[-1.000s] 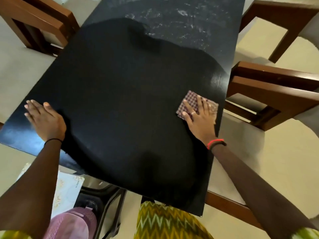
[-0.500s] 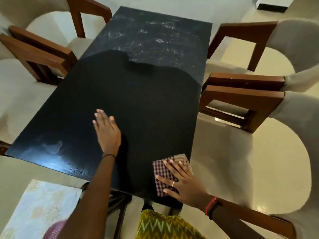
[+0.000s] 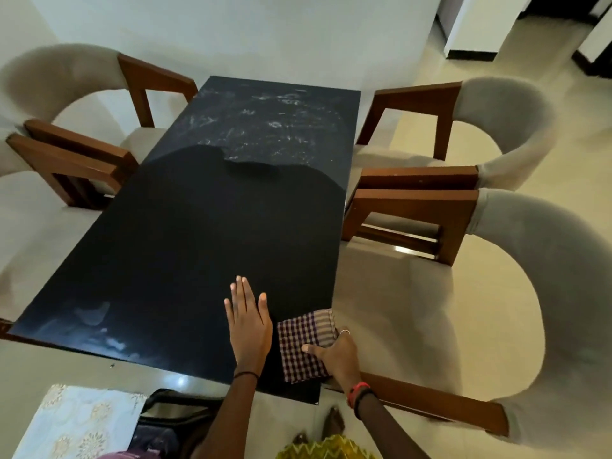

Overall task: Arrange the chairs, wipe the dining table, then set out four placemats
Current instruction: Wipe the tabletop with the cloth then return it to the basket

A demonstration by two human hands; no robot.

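Observation:
The black dining table point(image 3: 185, 240) fills the middle of the view; its far end point(image 3: 275, 124) is streaked with pale smears, and its near half is dark. A purple-and-white checked cloth point(image 3: 303, 346) lies on the near right corner. My right hand point(image 3: 337, 356) grips the cloth at the table edge, thumb on top and fingers curled over its right side. My left hand point(image 3: 248, 321) rests flat on the tabletop just left of the cloth. Pale placemats point(image 3: 79, 422) with a gold pattern lie at the bottom left, off the table.
Wood-framed grey chairs flank the table: two on the right point(image 3: 496, 127) point(image 3: 536, 276) and two on the left point(image 3: 66, 84) point(image 3: 69, 164). A dark bag point(image 3: 165, 422) sits by the placemats. Faint smudges point(image 3: 92, 323) mark the near left corner of the table.
My left hand slid right across the table until it lay beside the cloth. My right hand dragged the cloth to the near right corner and now grips it. The view has lifted.

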